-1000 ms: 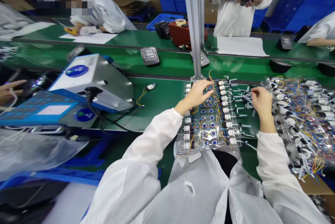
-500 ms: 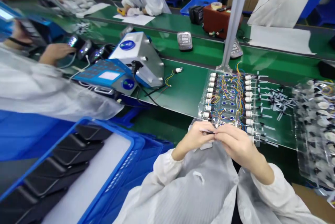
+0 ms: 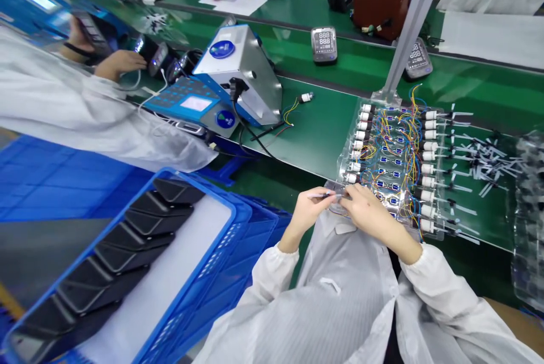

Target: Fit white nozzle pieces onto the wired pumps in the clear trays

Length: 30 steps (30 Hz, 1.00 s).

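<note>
My left hand (image 3: pixel 308 211) pinches a thin white tube (image 3: pixel 319 195) between thumb and fingertips, and the tube points toward my other hand. Close beside it, my right hand (image 3: pixel 365 211) is closed at the near left corner of a clear plastic tray (image 3: pixel 346 151); what its fingertips grip is hidden. The tray holds rows of small white cylindrical parts (image 3: pixel 429 145) with coloured wires (image 3: pixel 411 154) and small blue pieces between them. Thin white tubes with black joints stick out from the right row.
Loose tube pieces (image 3: pixel 488 160) lie right of the tray, near another clear tray (image 3: pixel 529 222). A metal post (image 3: pixel 410 35) rises behind. Left stand a blue-grey tester (image 3: pixel 259 80), a wired part (image 3: pixel 305 97) and a blue crate (image 3: pixel 232 214) of black casings. A co-worker's hand (image 3: pixel 121 63) handles devices.
The view has shifted, so the bench appears further right. My hands have come slightly apart, and the white tube in my left hand shows more plainly.
</note>
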Each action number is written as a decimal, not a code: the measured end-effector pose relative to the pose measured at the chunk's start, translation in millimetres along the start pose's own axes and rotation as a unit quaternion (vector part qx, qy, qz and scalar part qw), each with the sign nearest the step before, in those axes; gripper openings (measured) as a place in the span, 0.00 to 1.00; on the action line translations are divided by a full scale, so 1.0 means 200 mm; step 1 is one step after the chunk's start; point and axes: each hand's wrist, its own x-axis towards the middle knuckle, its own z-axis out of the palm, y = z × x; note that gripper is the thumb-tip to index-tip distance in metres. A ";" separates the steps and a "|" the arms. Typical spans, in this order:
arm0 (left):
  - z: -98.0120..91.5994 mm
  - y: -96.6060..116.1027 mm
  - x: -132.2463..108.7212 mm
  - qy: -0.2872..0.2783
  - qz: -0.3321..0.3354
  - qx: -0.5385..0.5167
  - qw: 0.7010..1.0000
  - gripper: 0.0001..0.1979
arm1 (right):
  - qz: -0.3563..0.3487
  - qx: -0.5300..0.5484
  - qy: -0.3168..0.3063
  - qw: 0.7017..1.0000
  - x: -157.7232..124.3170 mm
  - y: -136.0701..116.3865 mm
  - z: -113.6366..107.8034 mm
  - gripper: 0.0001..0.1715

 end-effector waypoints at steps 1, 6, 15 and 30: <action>0.00 0.00 0.00 0.000 0.003 -0.001 1.000 0.07 | 0.003 -0.005 0.001 1.000 0.00 0.00 0.00 0.09; 0.01 -0.03 0.01 -0.002 0.017 -0.018 1.000 0.06 | 0.001 -0.011 -0.005 1.000 -0.01 0.01 -0.02 0.05; 0.05 -0.09 0.01 0.034 0.037 -0.017 0.999 0.08 | -0.016 -0.054 0.009 0.998 -0.02 -0.01 -0.05 0.05; 0.08 -0.09 -0.01 0.032 0.088 -0.121 0.988 0.12 | -0.001 0.131 0.264 0.955 -0.11 -0.02 0.02 0.18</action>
